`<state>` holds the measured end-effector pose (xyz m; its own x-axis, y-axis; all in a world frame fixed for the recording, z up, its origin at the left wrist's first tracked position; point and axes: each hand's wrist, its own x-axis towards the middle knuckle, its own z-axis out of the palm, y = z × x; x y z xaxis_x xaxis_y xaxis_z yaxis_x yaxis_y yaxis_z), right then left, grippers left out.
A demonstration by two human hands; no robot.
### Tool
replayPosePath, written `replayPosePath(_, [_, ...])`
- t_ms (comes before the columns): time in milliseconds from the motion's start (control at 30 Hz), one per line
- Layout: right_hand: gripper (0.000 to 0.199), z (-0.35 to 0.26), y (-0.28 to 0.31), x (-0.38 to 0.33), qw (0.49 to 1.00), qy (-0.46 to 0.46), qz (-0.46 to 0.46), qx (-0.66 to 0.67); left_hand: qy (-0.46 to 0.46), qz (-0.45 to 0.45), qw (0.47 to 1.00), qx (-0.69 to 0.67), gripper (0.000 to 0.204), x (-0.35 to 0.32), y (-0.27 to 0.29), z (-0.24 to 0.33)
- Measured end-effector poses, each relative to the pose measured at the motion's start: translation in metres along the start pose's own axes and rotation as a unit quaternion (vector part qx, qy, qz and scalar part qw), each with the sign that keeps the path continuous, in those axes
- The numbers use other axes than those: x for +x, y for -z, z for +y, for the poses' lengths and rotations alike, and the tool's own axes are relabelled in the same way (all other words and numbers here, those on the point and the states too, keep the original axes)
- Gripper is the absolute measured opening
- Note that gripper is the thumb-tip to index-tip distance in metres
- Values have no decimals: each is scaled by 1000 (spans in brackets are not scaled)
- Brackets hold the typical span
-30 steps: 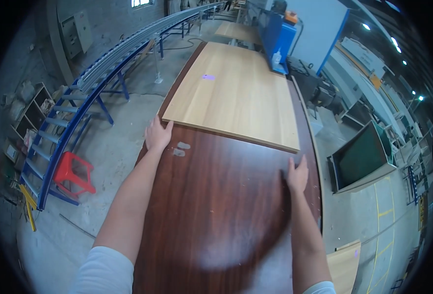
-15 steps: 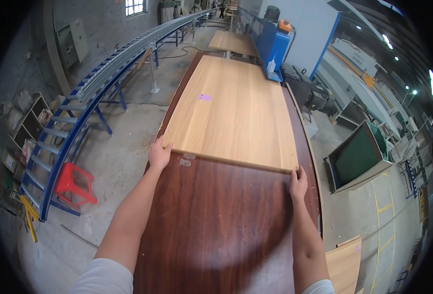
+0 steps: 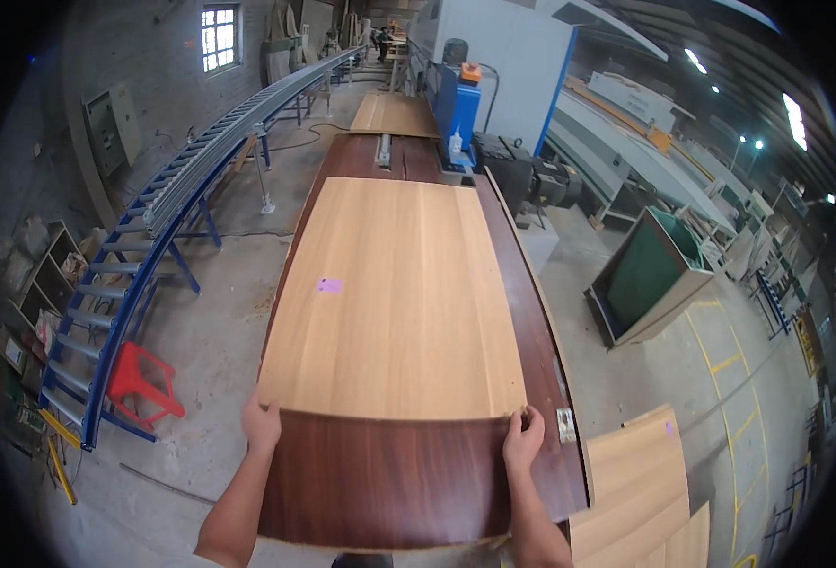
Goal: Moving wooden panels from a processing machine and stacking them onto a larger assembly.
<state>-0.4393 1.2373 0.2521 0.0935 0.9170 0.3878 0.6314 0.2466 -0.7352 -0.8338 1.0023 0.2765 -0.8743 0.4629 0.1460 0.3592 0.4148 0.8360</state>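
A light wood-grain board (image 3: 408, 303) with a small purple sticker (image 3: 329, 285) lies flat on a dark reddish-brown wooden tabletop (image 3: 389, 483). At the board's near left corner, my left hand (image 3: 262, 426) grips the edge, its thumb near the top face. My right hand (image 3: 524, 437) has its fingers curled around the near right corner. The undersides of both grips are hidden. Beyond the board's far edge, a blue machine (image 3: 457, 109) with an orange top stands at the tabletop's far right.
A roller conveyor (image 3: 120, 275) curves along the left, with a red plastic stool (image 3: 143, 386) beside it. More light boards (image 3: 635, 473) stand at the lower right. An open green-lined box (image 3: 654, 275) sits on the floor to the right. Another board (image 3: 394, 115) lies past the tabletop's far end.
Both hands have drawn the light board toward me along the tabletop. A strip of dark tabletop now shows beyond its far edge. The view has also shifted.
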Motion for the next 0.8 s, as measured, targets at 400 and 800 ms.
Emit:
replayPosePath(400, [74,7,182,-293,854,-330,-63,396,166,-71,982,54,33,-376,137,-28])
replayPosePath(800, [40,8,233,-330,855,-426,46,292,-188,-204,931,239,53,-41,65,-3])
